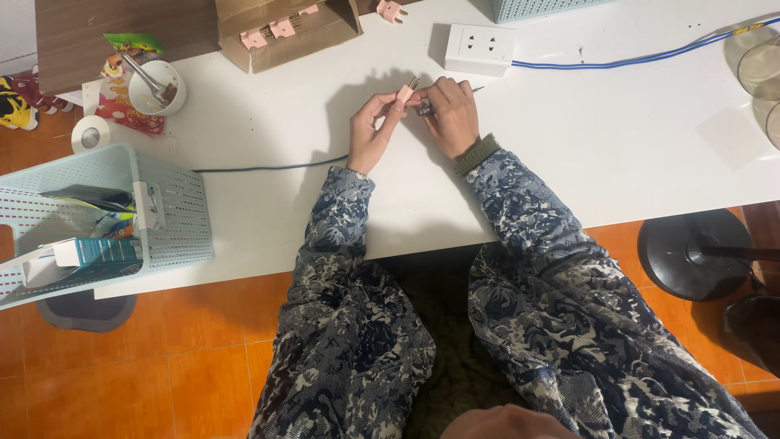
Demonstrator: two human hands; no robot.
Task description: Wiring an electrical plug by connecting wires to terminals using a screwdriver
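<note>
Left hand (372, 122) pinches a small pink plug (404, 94) – light, rigid, best gripped by its body; right hand (451, 114) closes on a thin tool (475, 89) above the desk (617, 146).

Two hands, left hand (371, 130) and right hand (452, 114), pinching one pink plug (404, 95), four more pink plugs (282, 28) beyond the grip, one white power strip (479, 49), two light-blue baskets (166, 223), one tape roll (90, 133), one cup (158, 87)
</note>
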